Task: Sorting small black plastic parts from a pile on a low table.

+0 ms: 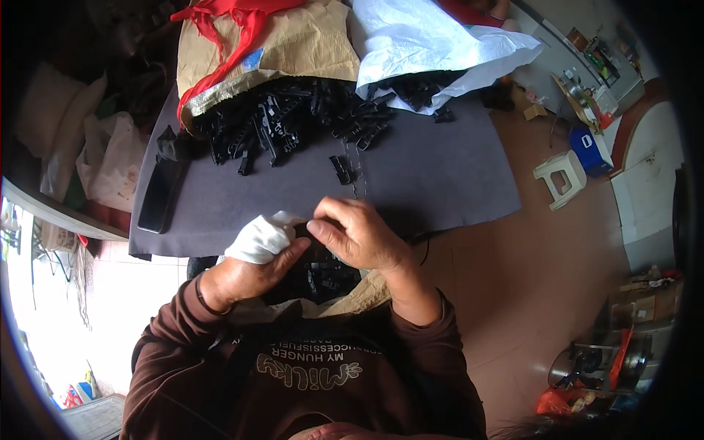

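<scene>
My left hand (253,258) has a white cloth covering (264,236) over its fingers, with the thumb bare. These fingers are curled in front of me at the table's near edge. Close beside it, my right hand (356,233) is bare, thumb and forefinger brought together. Something small and dark sits between the two hands, mostly hidden by the fingers. Beyond them one black plastic piece (341,170) lies on the grey cloth (440,169). A heap of similar black plastic parts (275,121) spills from a brown sack (308,44). Below my hands, more black parts (323,280) lie in another open sack.
A white sack (418,44) with black parts lies at the far right of the table. A dark phone (156,194) rests at the left edge, near a red cloth strip (213,29). On the floor to the right stand a white stool (561,178) and a blue box (589,152).
</scene>
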